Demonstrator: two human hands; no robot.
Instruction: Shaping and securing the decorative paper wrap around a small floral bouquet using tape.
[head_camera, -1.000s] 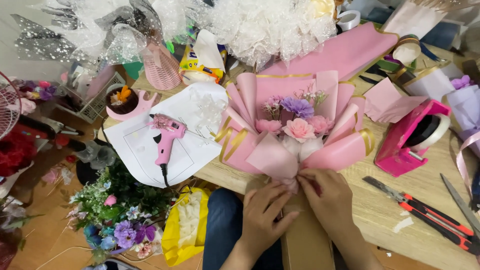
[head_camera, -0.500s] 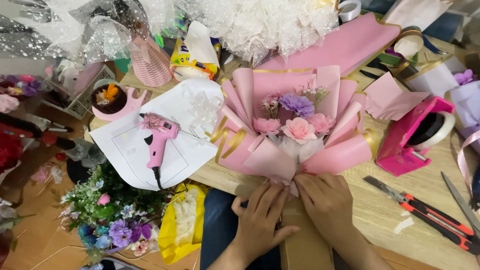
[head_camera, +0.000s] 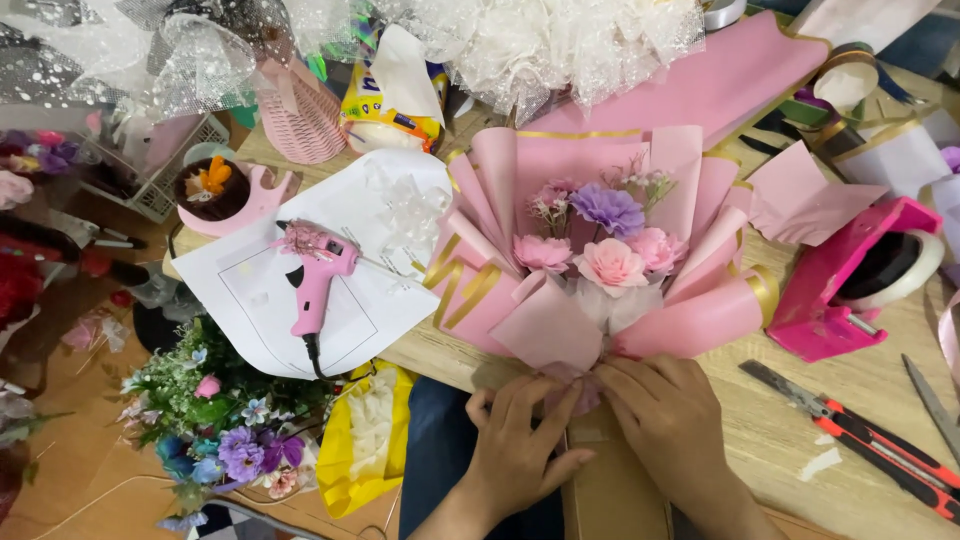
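Both hands meet at the gathered base of a pink bouquet (head_camera: 600, 290) that lies on the wooden table (head_camera: 870, 400) at the middle of the scene, its flowers fanning toward the far side. The left hand (head_camera: 520, 440) has its fingers curled and pressed on the pink wrapping paper at the neck of the bouquet, and the right hand (head_camera: 665, 415) pinches the same gathered paper from the right, so both hands grip the wrap where it narrows. Inside the wrap sit pink blooms and one purple bloom, framed by folded pink sheets with gold edges. Below the hands a brown cardboard piece (head_camera: 615, 490) reaches toward the near edge. To the left of the bouquet a pink glue gun (head_camera: 318, 282) rests on a white paper sheet (head_camera: 250, 300), its nozzle pointing right. On the right, just beside the bouquet, stands a pink tape dispenser (head_camera: 850, 290), and nearer lies a red and black utility knife (head_camera: 860, 430) on the bare wood. Far behind the bouquet lies a large pink sheet (head_camera: 720, 80), with white netting (head_camera: 540, 40) piled beside it. At the near left, below the table edge, is a bunch of mixed artificial flowers (head_camera: 215, 420) next to a yellow bag (head_camera: 370, 435).
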